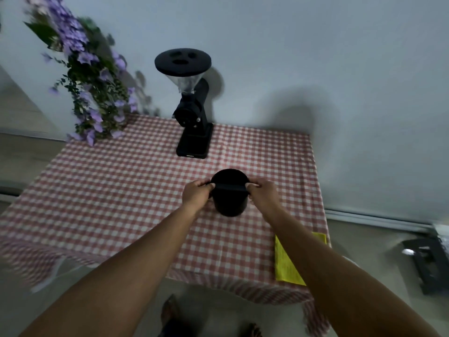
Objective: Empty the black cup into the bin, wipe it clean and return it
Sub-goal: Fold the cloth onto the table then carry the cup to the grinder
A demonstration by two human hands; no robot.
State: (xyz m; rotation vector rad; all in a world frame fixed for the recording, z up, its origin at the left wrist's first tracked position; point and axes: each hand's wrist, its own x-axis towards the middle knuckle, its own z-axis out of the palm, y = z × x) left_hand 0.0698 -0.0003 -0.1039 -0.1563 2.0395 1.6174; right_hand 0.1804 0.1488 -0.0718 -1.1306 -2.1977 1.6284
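Note:
The black cup (229, 203) stands upright on the red-checked tablecloth, right of the table's middle. A black bar (229, 186) spans its rim. My left hand (195, 194) pinches the bar's left end and my right hand (263, 193) pinches its right end, both against the cup's rim. Darkness hides the inside of the cup. A folded yellow cloth (285, 261) lies at the table's near right corner, partly under my right forearm.
A black coffee grinder (193, 113) stands behind the cup near the wall. Purple flowers (92, 93) hang over the table's back left corner. The table (109, 190) ends just right of the cloth. A dark object (430, 261) sits on the floor at right.

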